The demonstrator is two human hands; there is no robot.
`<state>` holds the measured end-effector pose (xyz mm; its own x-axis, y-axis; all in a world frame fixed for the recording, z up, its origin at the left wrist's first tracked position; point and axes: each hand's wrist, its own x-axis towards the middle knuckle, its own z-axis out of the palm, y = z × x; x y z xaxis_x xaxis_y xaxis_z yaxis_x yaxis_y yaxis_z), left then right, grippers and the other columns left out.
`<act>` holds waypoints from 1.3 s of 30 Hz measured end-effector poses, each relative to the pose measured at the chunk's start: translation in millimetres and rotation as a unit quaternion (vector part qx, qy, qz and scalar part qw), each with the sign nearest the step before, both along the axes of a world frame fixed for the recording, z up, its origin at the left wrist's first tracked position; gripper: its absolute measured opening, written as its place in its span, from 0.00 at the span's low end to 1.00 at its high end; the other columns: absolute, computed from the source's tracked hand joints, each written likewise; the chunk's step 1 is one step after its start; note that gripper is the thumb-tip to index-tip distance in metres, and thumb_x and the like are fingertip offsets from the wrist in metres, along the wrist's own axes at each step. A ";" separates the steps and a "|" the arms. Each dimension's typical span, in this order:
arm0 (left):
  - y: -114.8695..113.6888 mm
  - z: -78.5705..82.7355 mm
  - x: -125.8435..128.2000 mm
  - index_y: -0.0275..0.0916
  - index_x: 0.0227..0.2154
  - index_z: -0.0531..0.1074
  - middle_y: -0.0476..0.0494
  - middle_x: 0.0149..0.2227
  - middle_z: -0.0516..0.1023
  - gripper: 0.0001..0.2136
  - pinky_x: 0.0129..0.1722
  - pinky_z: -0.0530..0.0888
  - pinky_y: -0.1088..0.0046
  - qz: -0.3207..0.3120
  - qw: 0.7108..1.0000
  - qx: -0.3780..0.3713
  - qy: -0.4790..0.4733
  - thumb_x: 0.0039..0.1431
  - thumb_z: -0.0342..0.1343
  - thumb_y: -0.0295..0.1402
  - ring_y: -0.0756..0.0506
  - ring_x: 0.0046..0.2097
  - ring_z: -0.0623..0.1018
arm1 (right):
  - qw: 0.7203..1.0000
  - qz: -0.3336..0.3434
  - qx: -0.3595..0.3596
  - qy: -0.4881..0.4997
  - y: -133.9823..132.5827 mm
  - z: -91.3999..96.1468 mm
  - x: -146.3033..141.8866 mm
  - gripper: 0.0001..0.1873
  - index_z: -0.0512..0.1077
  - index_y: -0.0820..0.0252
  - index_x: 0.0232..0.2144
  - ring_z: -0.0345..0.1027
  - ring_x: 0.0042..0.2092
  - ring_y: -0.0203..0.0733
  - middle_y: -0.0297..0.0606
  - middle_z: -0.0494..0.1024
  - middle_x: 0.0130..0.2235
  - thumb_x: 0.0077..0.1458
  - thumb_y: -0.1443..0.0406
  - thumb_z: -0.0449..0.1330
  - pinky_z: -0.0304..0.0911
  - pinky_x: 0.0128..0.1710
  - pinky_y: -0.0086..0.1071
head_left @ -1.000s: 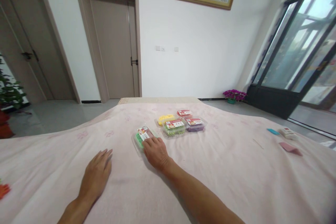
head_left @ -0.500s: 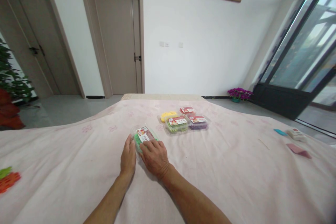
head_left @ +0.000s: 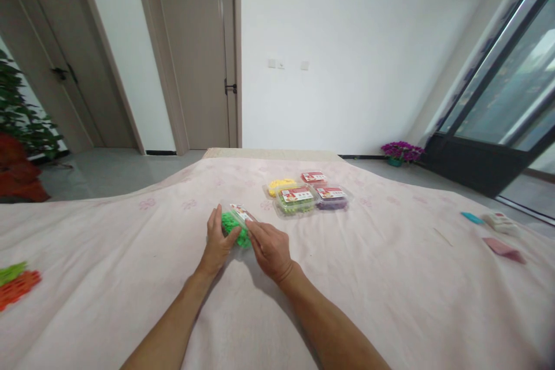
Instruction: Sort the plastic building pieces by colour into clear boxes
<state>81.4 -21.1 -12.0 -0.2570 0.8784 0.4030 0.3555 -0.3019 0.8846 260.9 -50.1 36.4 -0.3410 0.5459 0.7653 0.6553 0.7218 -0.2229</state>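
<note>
A clear plastic box of bright green pieces point(head_left: 232, 224) sits on the cloth in front of me. My left hand point(head_left: 217, 244) grips its left and near side, thumb bent over the near edge. The box's clear lid point(head_left: 241, 213), with a printed label, is tilted up at the right. My right hand point(head_left: 271, 250) pinches this lid between thumb and fingers. Beyond them lie closed boxes: one with light green contents point(head_left: 297, 206), one purple point(head_left: 333, 203), one yellow point(head_left: 281, 187) and one red point(head_left: 314, 179).
A pale pink cloth point(head_left: 381, 277) covers the surface. At the left edge lies an orange and green openwork piece point(head_left: 19, 286). On the right are a pink sheet point(head_left: 503, 249), a blue piece point(head_left: 472, 218), a whitish packet point(head_left: 499, 222) and a thin stick point(head_left: 443, 236).
My right hand has drawn up and now holds the lid tilted open, baring the green pieces. My left thumb has moved over the near edge. The view has shifted slightly.
</note>
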 end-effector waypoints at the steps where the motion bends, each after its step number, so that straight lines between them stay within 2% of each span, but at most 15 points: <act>1: 2.1 1.1 -3.3 0.38 0.69 0.49 0.29 0.69 0.50 0.47 0.69 0.50 0.54 -0.012 1.000 0.005 0.003 0.52 0.61 0.53 0.35 0.71 0.52 | 1.000 0.007 -0.014 0.015 2.1 0.0 2.5 0.17 0.73 0.56 0.54 0.76 0.47 0.39 0.40 0.82 0.49 0.68 0.64 0.51 0.69 0.48 0.30; 4: 6.2 3.8 -10.3 0.40 0.71 0.43 0.28 0.66 0.53 0.53 0.66 0.59 0.50 -0.040 0.999 -0.023 -0.012 0.48 0.66 0.52 0.33 0.68 0.58 | 0.998 0.021 -0.053 0.030 8.6 2.6 9.2 0.17 0.73 0.56 0.54 0.76 0.47 0.38 0.39 0.82 0.49 0.69 0.65 0.51 0.70 0.48 0.29; 6: 7.1 5.1 -11.6 0.41 0.71 0.42 0.28 0.64 0.55 0.55 0.63 0.63 0.50 -0.031 0.999 -0.043 -0.013 0.46 0.67 0.51 0.33 0.66 0.62 | 0.998 0.011 -0.056 0.018 11.1 7.2 12.3 0.17 0.73 0.55 0.55 0.76 0.47 0.38 0.39 0.82 0.48 0.69 0.65 0.51 0.69 0.48 0.29; 9: 7.9 8.5 -9.7 0.39 0.70 0.46 0.31 0.61 0.58 0.52 0.63 0.63 0.51 0.014 0.999 -0.051 0.003 0.46 0.67 0.50 0.34 0.64 0.64 | 0.999 -0.044 -0.023 -0.015 11.5 14.7 15.1 0.16 0.74 0.55 0.54 0.74 0.46 0.41 0.40 0.82 0.46 0.68 0.65 0.52 0.68 0.46 0.31; 12: 11.5 14.0 -6.0 0.40 0.67 0.52 0.33 0.59 0.59 0.48 0.63 0.64 0.50 0.028 0.998 -0.061 -0.001 0.47 0.67 0.50 0.35 0.63 0.66 | 0.995 -0.086 0.012 -0.041 11.3 17.7 17.4 0.15 0.75 0.56 0.52 0.72 0.42 0.42 0.41 0.81 0.42 0.68 0.66 0.53 0.67 0.42 0.32; 16: 19.2 20.7 -3.3 0.39 0.65 0.55 0.36 0.54 0.63 0.46 0.62 0.64 0.48 0.057 0.996 -0.068 0.021 0.45 0.67 0.50 0.34 0.59 0.68 | 0.994 -0.093 0.037 -0.051 15.6 14.5 22.8 0.15 0.76 0.57 0.50 0.72 0.39 0.40 0.41 0.81 0.39 0.68 0.68 0.52 0.66 0.40 0.31; 19: 19.9 29.9 -6.1 0.39 0.68 0.50 0.38 0.50 0.64 0.50 0.60 0.66 0.47 0.077 0.993 -0.060 0.070 0.46 0.66 0.51 0.35 0.57 0.69 | 0.995 -0.074 0.052 -0.041 19.6 12.5 27.7 0.12 0.77 0.58 0.44 0.73 0.38 0.38 0.40 0.82 0.37 0.68 0.67 0.53 0.65 0.40 0.30; 21: 16.2 41.0 -9.2 0.40 0.69 0.48 0.36 0.51 0.65 0.51 0.61 0.64 0.45 0.087 0.986 -0.023 0.138 0.46 0.66 0.52 0.34 0.58 0.68 | 0.996 -0.055 0.058 -0.031 20.1 12.6 28.7 0.12 0.77 0.58 0.39 0.74 0.37 0.37 0.38 0.82 0.36 0.68 0.65 0.53 0.65 0.41 0.29; 23: 10.2 54.3 -10.4 0.42 0.68 0.55 0.33 0.58 0.63 0.48 0.64 0.59 0.45 0.083 0.967 0.050 0.235 0.46 0.67 0.51 0.32 0.63 0.62 | 0.997 -0.042 0.060 -0.024 18.2 13.4 26.9 0.12 0.76 0.58 0.37 0.74 0.36 0.36 0.37 0.82 0.36 0.69 0.65 0.53 0.64 0.41 0.28; 25: 3.6 65.5 -7.7 0.44 0.60 0.67 0.33 0.62 0.61 0.38 0.66 0.55 0.47 0.031 0.943 0.125 0.307 0.46 0.68 0.50 0.32 0.66 0.59 | 0.997 -0.035 0.053 -0.030 14.8 14.5 23.0 0.11 0.74 0.58 0.36 0.73 0.36 0.36 0.36 0.81 0.34 0.69 0.65 0.53 0.63 0.40 0.28; 27: -2.4 71.7 -1.4 0.47 0.48 0.77 0.39 0.57 0.71 0.22 0.68 0.48 0.47 -0.036 0.923 0.161 0.349 0.51 0.66 0.48 0.34 0.65 0.63 | 0.998 -0.036 0.036 -0.046 11.2 15.3 18.9 0.11 0.72 0.58 0.34 0.72 0.36 0.36 0.36 0.80 0.33 0.68 0.66 0.52 0.62 0.39 0.28; 29: -7.1 73.1 6.3 0.47 0.38 0.78 0.45 0.45 0.78 0.12 0.68 0.42 0.45 -0.066 0.916 0.158 0.363 0.54 0.64 0.45 0.36 0.60 0.69 | 0.997 -0.045 0.018 -0.063 8.7 15.7 16.2 0.10 0.70 0.58 0.33 0.71 0.35 0.36 0.35 0.78 0.31 0.67 0.67 0.52 0.60 0.37 0.28; 32: -12.1 71.6 14.8 0.46 0.33 0.77 0.46 0.37 0.79 0.08 0.68 0.41 0.44 -0.043 0.924 0.137 0.354 0.52 0.64 0.42 0.36 0.55 0.73 | 0.996 -0.056 -0.003 -0.076 8.1 16.0 15.4 0.08 0.68 0.57 0.33 0.70 0.34 0.36 0.35 0.77 0.31 0.66 0.68 0.53 0.59 0.36 0.28; 35: -15.5 70.2 17.9 0.45 0.32 0.77 0.45 0.37 0.79 0.08 0.68 0.42 0.44 -0.019 0.928 0.133 0.348 0.50 0.64 0.40 0.36 0.55 0.73 | 0.996 -0.046 -0.023 -0.076 9.3 17.9 16.5 0.07 0.68 0.57 0.34 0.70 0.34 0.37 0.35 0.76 0.32 0.65 0.69 0.53 0.59 0.36 0.28; 39: -20.5 68.3 17.1 0.45 0.35 0.76 0.45 0.38 0.79 0.09 0.68 0.39 0.43 -0.006 0.922 0.141 0.360 0.51 0.63 0.39 0.35 0.56 0.73 | 0.997 -0.033 -0.051 -0.048 10.2 23.0 16.2 0.05 0.68 0.57 0.35 0.70 0.34 0.38 0.34 0.76 0.32 0.65 0.68 0.54 0.60 0.36 0.29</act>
<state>98.5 -41.6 56.3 0.1760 0.7140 0.6776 0.8153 -0.4915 0.3062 277.1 -39.9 59.3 -0.3711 0.6424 0.6706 0.7228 0.6532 -0.2257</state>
